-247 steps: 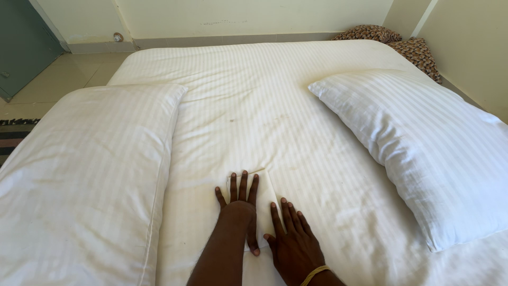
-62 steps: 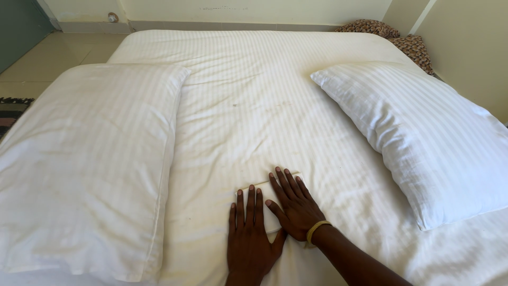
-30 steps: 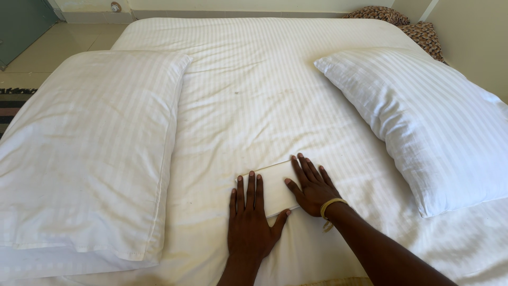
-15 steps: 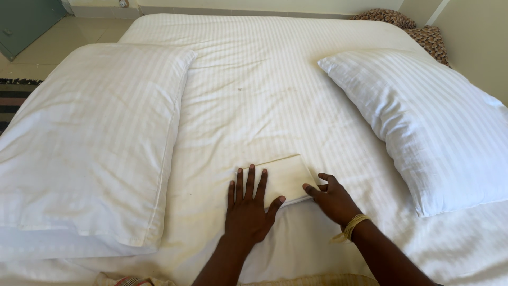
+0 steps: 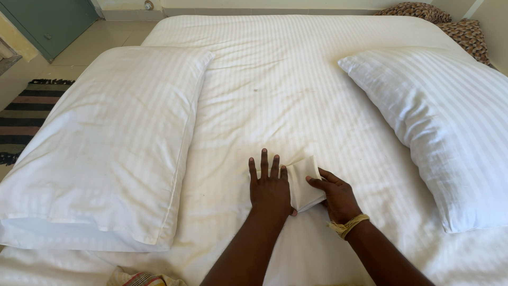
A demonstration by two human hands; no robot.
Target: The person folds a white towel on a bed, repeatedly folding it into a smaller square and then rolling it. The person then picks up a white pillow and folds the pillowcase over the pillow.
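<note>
On the near middle of the white striped bed sheet [image 5: 296,74], between two pillows, both hands work on a small folded piece of white cloth [image 5: 304,181]. The left hand [image 5: 271,185] lies flat on the sheet with its fingers spread, its thumb edge touching the cloth's left side. The right hand [image 5: 336,196], a straw-coloured band at its wrist, pinches the cloth's right edge between thumb and fingers and lifts that side slightly off the sheet. The cloth looks already folded into a narrow, compact packet; by my judgement the folding is well advanced, with perhaps a last fold or pressing left.

The large white striped pillow on the left [image 5: 106,143] and the white striped pillow on the right [image 5: 439,122] lie well apart from the hands.

Half a second ago the cloth lay wider and flatter under the right fingers; now it is narrower and tilted up, and the right hand has closed on its edge.
</note>
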